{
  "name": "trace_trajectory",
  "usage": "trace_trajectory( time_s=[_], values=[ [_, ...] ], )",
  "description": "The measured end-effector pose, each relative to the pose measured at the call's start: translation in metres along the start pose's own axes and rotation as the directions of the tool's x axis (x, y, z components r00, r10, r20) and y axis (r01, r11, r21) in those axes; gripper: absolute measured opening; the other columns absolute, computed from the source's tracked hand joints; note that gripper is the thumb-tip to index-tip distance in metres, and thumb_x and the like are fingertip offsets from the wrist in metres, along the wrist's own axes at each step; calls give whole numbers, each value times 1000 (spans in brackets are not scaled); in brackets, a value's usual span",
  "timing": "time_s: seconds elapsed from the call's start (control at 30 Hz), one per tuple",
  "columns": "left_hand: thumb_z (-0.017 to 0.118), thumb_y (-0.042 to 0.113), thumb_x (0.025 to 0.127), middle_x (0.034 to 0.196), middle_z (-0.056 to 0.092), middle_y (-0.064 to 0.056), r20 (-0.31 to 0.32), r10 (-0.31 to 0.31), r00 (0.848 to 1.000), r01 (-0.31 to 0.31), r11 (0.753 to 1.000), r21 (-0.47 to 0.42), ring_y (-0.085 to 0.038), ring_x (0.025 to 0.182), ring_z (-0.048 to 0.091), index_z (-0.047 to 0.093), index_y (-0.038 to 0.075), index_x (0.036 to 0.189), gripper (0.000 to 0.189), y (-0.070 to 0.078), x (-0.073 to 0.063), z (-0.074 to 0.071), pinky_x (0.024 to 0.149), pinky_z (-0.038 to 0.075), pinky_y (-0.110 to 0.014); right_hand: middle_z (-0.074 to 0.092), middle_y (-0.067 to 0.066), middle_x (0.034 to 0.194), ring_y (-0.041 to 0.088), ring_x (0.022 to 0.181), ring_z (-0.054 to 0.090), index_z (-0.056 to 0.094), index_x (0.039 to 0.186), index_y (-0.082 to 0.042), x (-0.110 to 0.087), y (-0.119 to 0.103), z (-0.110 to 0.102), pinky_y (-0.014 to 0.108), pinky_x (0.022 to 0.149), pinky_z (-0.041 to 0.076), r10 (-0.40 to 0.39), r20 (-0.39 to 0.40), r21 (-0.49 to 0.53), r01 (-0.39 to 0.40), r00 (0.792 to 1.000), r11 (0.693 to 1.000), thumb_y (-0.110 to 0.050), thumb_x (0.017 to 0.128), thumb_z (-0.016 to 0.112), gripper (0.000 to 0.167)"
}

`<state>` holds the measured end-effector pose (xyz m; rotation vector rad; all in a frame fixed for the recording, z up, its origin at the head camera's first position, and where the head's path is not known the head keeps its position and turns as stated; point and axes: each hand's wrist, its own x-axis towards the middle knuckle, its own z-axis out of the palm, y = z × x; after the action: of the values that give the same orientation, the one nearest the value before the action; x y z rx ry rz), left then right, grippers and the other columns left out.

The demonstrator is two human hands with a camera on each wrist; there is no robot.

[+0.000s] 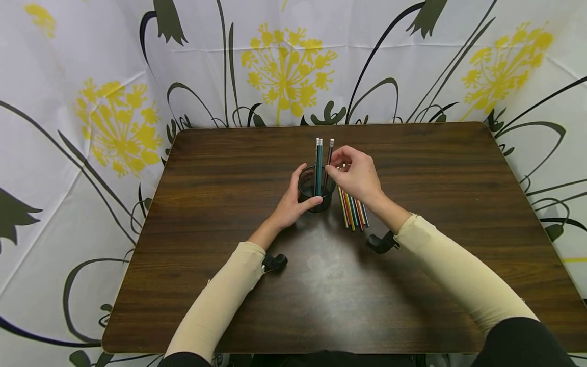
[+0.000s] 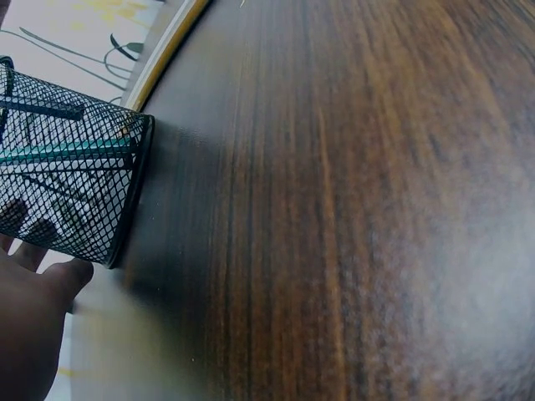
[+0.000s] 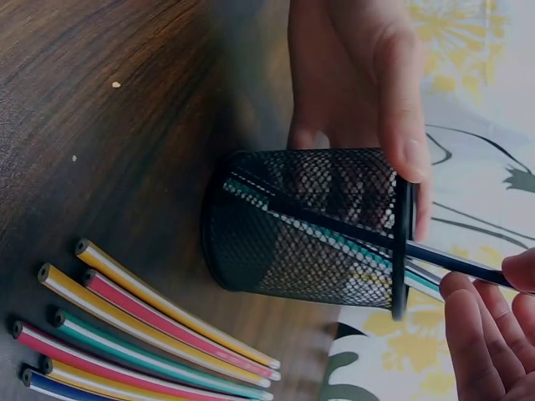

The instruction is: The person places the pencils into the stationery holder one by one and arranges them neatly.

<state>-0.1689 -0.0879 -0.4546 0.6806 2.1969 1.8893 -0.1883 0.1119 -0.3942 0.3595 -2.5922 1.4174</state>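
Observation:
A black mesh pencil cup (image 1: 324,206) stands on the table, and my left hand (image 1: 286,206) grips it from the left, thumb across its near side. In the left wrist view, fingers curl behind the mesh of the cup (image 2: 79,188). Teal pencils (image 1: 318,159) stand inside, erasers up. My right hand (image 1: 359,176) pinches a dark pencil (image 1: 330,148) above the rim. From the right wrist, this dark pencil (image 3: 456,261) slants with its lower part inside the cup. Several striped pencils (image 1: 352,211) lie side by side on the table, beneath the right hand.
The brown wood-grain table (image 1: 220,193) ends at a back edge against a white cloth (image 1: 197,66) with yellow and grey plant prints. Black wrist devices (image 1: 275,262) hang under both forearms, close over the tabletop. Small pale specks (image 3: 116,84) lie on the wood.

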Motion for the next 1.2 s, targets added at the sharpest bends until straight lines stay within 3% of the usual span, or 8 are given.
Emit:
trace_trajectory(
  time_s=[0.57, 1.2],
  values=[
    [63, 2, 92, 153, 25, -28, 13, -7, 1000, 7, 1000, -14, -45, 141, 22, 8, 4, 154, 83, 1, 0, -1, 109, 20, -65, 72, 3, 83, 18, 72, 61, 67, 93, -8, 3, 7, 14, 33, 65, 47, 92, 38, -122, -87, 995, 989, -19, 85, 75, 15],
    [65, 4, 92, 152, 26, -28, 14, -7, 1000, 7, 1000, -29, -45, 140, 23, 9, 4, 154, 83, 1, 1, -3, 109, 21, -63, 72, 4, 82, 13, 59, 68, 67, 96, -6, 12, 10, 20, 28, 54, 48, 139, 44, -97, -135, 989, 986, -16, 88, 73, 14]
  ],
)
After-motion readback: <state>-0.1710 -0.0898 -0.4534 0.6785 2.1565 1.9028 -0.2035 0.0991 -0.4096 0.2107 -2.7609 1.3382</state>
